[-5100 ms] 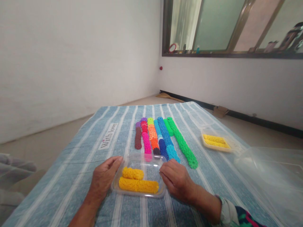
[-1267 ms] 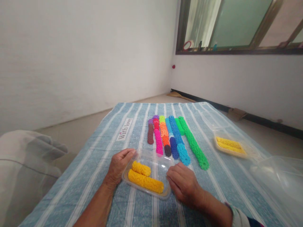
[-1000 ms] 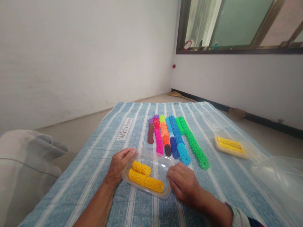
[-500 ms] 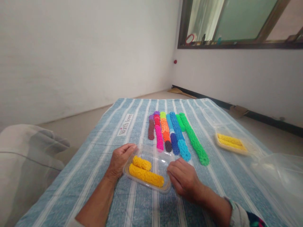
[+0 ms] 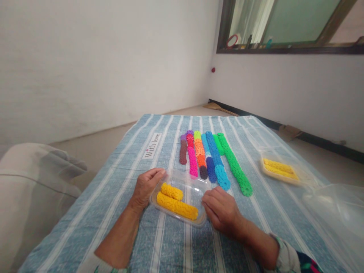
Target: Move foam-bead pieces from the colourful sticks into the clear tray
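The clear plastic bag (image 5: 335,216) runs off the right edge; items on the window sill (image 5: 250,40) are perhaps bottles, too small to tell.

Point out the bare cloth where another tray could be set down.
Bare striped cloth lies left of the brown roll, around the "With love" label, and between the long green roll and the far yellow tray. It is crowded at the near clear tray, flanked by the left hand and right hand.
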Demonstrator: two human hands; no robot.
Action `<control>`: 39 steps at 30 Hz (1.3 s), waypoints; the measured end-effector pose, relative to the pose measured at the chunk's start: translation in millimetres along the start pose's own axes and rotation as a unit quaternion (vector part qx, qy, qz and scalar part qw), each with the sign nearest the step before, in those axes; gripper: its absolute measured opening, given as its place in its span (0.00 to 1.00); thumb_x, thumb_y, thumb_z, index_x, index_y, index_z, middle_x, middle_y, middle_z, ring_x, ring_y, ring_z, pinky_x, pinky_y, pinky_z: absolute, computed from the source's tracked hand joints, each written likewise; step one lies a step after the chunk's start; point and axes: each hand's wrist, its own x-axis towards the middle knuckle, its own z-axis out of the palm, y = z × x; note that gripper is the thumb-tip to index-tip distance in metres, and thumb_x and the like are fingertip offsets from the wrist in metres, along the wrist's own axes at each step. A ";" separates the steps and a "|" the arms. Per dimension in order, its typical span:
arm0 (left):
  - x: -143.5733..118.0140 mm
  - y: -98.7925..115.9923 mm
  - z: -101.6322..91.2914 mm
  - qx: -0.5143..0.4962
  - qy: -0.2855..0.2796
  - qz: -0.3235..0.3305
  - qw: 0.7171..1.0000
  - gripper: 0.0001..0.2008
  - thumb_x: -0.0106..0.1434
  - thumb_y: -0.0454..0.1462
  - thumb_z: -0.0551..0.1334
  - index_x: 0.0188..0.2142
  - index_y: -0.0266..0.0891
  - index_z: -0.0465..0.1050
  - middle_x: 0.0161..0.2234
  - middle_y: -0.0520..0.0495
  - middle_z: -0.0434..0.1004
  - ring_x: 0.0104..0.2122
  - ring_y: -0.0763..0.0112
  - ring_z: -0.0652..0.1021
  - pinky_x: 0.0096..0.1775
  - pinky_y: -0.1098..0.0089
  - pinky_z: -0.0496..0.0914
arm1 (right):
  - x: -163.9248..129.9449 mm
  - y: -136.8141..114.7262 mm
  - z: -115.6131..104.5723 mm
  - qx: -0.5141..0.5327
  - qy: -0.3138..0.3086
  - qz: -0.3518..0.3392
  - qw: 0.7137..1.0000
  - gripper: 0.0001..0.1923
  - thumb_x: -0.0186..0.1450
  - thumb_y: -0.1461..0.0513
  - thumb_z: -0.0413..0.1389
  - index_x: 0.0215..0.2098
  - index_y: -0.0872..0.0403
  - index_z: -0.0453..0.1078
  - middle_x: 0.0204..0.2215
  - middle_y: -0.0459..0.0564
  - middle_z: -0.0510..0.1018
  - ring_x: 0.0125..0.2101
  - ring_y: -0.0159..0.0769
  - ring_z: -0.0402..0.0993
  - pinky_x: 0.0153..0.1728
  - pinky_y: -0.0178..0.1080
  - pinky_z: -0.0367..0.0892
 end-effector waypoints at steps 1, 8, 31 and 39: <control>-0.3 0.5 0.1 0.001 -0.001 0.001 1.000 0.15 0.51 0.46 0.65 0.31 0.37 0.78 0.29 0.50 0.80 0.30 0.69 0.75 0.34 0.71 0.69 | -0.2 0.1 0.0 0.000 -0.001 0.001 1.000 0.08 0.68 0.71 0.48 0.37 0.55 0.67 0.29 0.52 0.74 0.30 0.35 0.66 0.32 0.39 0.63; -0.8 1.3 -0.1 0.016 -0.002 0.005 1.000 0.15 0.52 0.47 0.65 0.31 0.37 0.78 0.29 0.50 0.79 0.30 0.69 0.75 0.33 0.71 0.69 | -0.8 -0.1 -0.1 -0.002 -0.001 0.002 1.000 0.08 0.68 0.71 0.49 0.37 0.55 0.67 0.29 0.52 0.74 0.29 0.36 0.66 0.31 0.39 0.63; 7.9 -0.7 -4.3 0.003 0.017 -0.033 0.999 0.23 0.42 0.53 0.70 0.32 0.39 0.80 0.30 0.48 0.82 0.31 0.64 0.78 0.33 0.70 0.73 | 4.8 0.5 2.5 -0.055 -0.028 0.008 0.998 0.12 0.68 0.69 0.44 0.32 0.54 0.65 0.24 0.49 0.70 0.26 0.35 0.62 0.30 0.39 0.59; 1.7 3.5 -5.5 -0.028 0.011 -0.028 0.999 0.26 0.41 0.55 0.71 0.32 0.37 0.80 0.30 0.46 0.82 0.30 0.63 0.78 0.31 0.69 0.73 | 4.2 -7.4 1.3 -0.027 -0.034 0.012 0.999 0.11 0.67 0.71 0.46 0.32 0.53 0.65 0.24 0.48 0.71 0.27 0.35 0.65 0.30 0.39 0.60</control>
